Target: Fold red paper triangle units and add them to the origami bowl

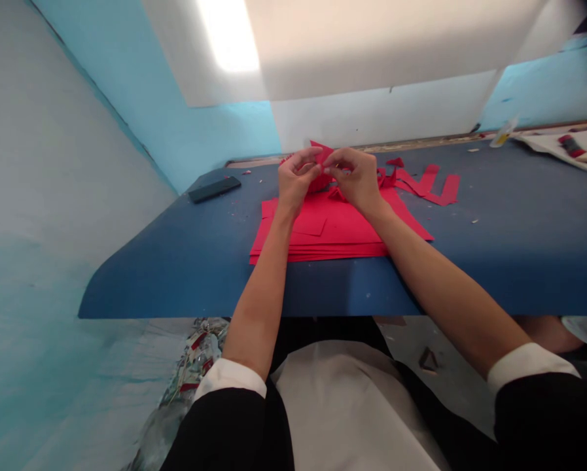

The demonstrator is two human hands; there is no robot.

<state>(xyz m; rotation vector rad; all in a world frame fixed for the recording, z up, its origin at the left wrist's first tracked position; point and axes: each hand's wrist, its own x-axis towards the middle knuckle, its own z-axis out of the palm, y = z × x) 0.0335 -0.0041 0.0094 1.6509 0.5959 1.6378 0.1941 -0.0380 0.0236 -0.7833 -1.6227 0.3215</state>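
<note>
Both hands are raised over a stack of red sheets [342, 229] near the table's front edge. My left hand [297, 175] pinches a small piece of red paper [321, 152] between thumb and fingers. From the other side my right hand [356, 171] grips the same piece, its fingertips almost touching the left ones. A pointed corner of the paper sticks up between the hands. Folded red pieces [337, 194] lie just below, partly hidden by the hands. A loose small red rectangle [310, 226] rests on the stack.
On the blue table [165, 255], a dark flat object [214, 190] lies left. Red strips [433, 186] lie right of the stack. A small bottle [503, 133] and a pale sheet with a red item [572, 146] are far right. Rubbish [195, 366] lies below left.
</note>
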